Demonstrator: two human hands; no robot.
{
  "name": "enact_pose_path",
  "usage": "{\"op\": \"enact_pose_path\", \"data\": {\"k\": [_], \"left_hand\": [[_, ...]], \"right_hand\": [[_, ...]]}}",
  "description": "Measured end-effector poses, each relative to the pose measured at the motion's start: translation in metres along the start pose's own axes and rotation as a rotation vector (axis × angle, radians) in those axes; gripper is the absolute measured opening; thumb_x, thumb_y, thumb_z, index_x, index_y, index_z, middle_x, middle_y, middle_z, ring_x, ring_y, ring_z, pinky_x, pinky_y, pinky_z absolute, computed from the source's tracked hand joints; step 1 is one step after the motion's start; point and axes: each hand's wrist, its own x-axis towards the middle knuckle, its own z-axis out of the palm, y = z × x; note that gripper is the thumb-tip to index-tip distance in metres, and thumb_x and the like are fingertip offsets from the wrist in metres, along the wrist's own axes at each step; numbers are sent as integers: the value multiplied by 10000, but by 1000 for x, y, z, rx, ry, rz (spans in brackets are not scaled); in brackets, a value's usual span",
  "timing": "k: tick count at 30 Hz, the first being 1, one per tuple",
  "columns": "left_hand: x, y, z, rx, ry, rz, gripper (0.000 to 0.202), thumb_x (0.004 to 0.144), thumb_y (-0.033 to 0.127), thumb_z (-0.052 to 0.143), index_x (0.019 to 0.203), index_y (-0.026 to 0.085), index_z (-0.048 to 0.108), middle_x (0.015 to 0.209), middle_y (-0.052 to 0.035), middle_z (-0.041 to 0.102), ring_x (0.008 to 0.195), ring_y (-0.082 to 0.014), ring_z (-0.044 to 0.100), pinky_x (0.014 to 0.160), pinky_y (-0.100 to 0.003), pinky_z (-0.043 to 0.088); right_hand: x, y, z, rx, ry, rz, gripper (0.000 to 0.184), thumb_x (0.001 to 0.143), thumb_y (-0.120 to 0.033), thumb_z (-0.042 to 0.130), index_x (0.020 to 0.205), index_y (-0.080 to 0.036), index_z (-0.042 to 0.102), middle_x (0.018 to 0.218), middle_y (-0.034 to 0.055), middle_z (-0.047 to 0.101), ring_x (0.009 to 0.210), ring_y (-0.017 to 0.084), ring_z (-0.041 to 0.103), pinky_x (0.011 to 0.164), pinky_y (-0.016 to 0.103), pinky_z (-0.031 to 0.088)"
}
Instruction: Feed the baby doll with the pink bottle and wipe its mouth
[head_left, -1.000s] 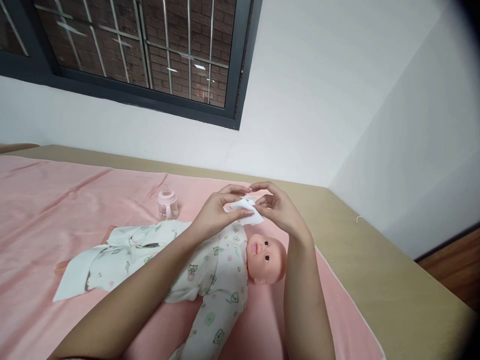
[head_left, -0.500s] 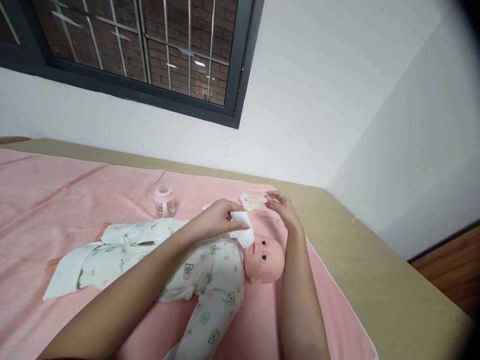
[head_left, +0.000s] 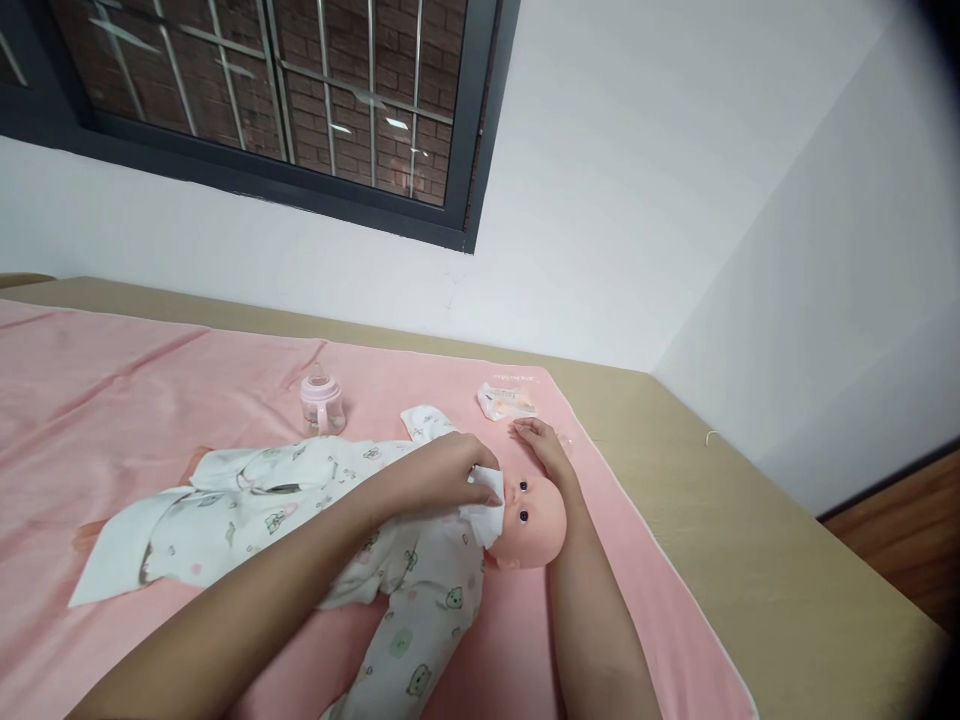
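On its back lies a baby doll point(head_left: 536, 530), dressed in a white suit with green bear prints, its head toward the right. My left hand point(head_left: 446, 470) reaches across the doll's chest and pinches a white wipe point(head_left: 484, 520), which covers the doll's mouth and chin. Just beyond the head, my right hand point(head_left: 541, 445) is low over the blanket with its fingers stretched out and holding nothing. The right forearm runs close along the top of the doll's head. A small wipes packet point(head_left: 506, 402) lies right behind the right fingertips.
A pink blanket point(head_left: 225, 375) covers much of the wooden surface point(head_left: 697, 500). The pink-lidded baby bottle point(head_left: 322, 400) stands behind the doll's legs. A white wall point(head_left: 570, 250) with a barred window point(head_left: 300, 110) rises at the back.
My left hand has brought the wipe down toward me over the doll's mouth. My right hand has moved left and lower, away from the packet, and its fingers have straightened.
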Motion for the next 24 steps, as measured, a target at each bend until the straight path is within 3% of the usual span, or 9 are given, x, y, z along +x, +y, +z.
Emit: {"op": "enact_pose_path", "data": {"k": [11, 24], "left_hand": [[-1, 7, 6, 156, 48, -10, 128, 700, 215, 525, 595, 188, 455, 582, 32, 484, 567, -133, 433, 500, -256, 261], [-1, 2, 4, 206, 30, -22, 91, 687, 188, 481, 623, 198, 418, 605, 36, 504, 568, -143, 471, 488, -262, 278]], "right_hand": [[3, 5, -1, 18, -3, -23, 331, 667, -434, 754, 875, -192, 666, 898, 57, 732, 877, 198, 681, 978, 390, 491], [4, 7, -2, 29, 12, -28, 311, 663, -416, 747, 860, -189, 669, 902, 58, 731, 873, 195, 680, 964, 389, 503]]}}
